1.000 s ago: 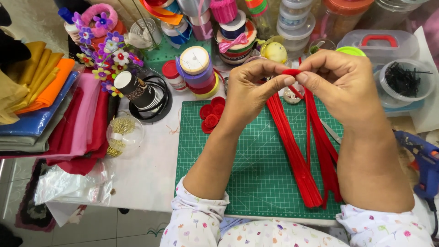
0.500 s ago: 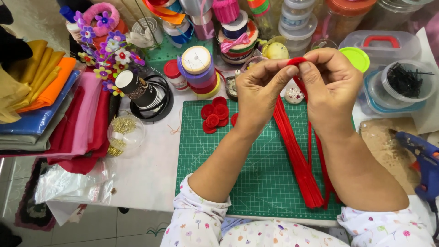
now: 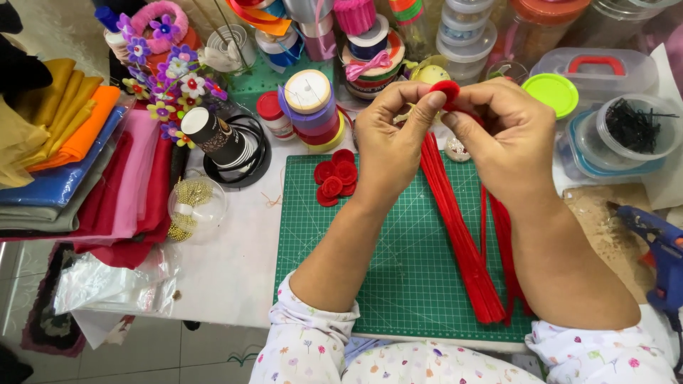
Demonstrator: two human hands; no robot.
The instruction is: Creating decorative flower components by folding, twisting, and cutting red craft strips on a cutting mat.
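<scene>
- Two hands up over the far edge of your green cutting mat (image 3: 398, 284), both working on one little red pipe-cleaner coil (image 3: 446, 90).
- Your left hand (image 3: 390, 146) has thumb and forefinger pinched on the coil's left side, other fingers curled in under the palm.
- Your right hand (image 3: 506, 135) pinches the same coil from the right, thumb and first fingers pressed together on it, the rest bunched close behind.
- So the coil sits right between your fingertips, held in the air above the mat's far edge, not resting on anything.
- Under your hands a bundle of straight red pipe cleaners (image 3: 462, 242) lies lengthwise on the mat, running from its far edge to the near edge by your right forearm.
- On the mat's far left corner there's a small cluster of finished red coils (image 3: 336, 179), touching each other, well clear of your left wrist.
- Just off the mat's left side: a clear round tub of gold beads (image 3: 191, 206) and a black-and-white ribbon spool (image 3: 217, 135).
- Beyond the mat's far edge, a stack of ribbon rolls (image 3: 311, 107).
- Off the mat's right side, a blue glue gun (image 3: 658, 249) and a clear tub of black pins (image 3: 637, 131).
</scene>
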